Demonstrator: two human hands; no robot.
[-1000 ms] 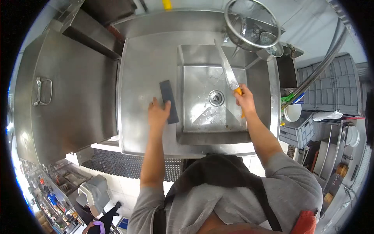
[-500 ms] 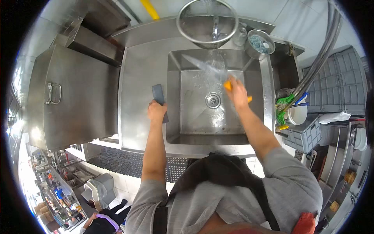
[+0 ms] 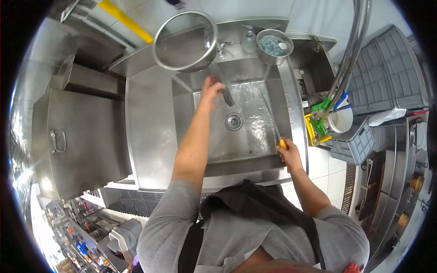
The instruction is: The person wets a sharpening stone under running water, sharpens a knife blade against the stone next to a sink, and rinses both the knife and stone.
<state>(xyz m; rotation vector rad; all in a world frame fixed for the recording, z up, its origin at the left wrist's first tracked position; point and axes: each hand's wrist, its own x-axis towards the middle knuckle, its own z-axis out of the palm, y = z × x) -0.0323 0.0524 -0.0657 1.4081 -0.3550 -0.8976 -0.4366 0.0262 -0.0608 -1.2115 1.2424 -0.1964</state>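
Observation:
My left hand is over the back left of the steel sink, its fingers closed on a dark grey sharpening stone held under the faucet area. Part of the stone is blurred. My right hand, at the front right of the sink, grips a long knife by its yellow handle. The blade points up and away, over the right part of the basin. Below the two hands lies the round drain, with wet patches on the basin floor around it.
A large round strainer hangs at the back left of the sink. Behind the sink stand a clear bottle and a metal bowl with bluish contents. Hoses, a white bucket and grey crates are at the right.
My left hand has carried the stone from the left counter to over the sink. My right hand has moved toward the sink's front right with the knife. The view has shifted.

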